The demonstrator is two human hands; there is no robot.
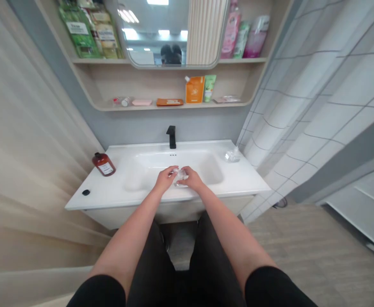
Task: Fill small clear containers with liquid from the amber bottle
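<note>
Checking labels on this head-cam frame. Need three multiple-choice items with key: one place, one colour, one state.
1. Where is the brown bottle?
A) On the shelf
B) On the vanity top, left of the basin
C) In the basin

2. What colour is the faucet?
A) Black
B) Chrome
C) White

3. What state are the left hand and right hand in?
A) Left on the faucet, right empty
B) Both resting on the shelf
C) Both on a clear plastic item over the basin

1: B, the bottle sits on the white top beside the basin's left end.
2: A, the faucet's body shows dark black against the white basin.
3: C, both hands meet around the clear item above the basin.
</note>
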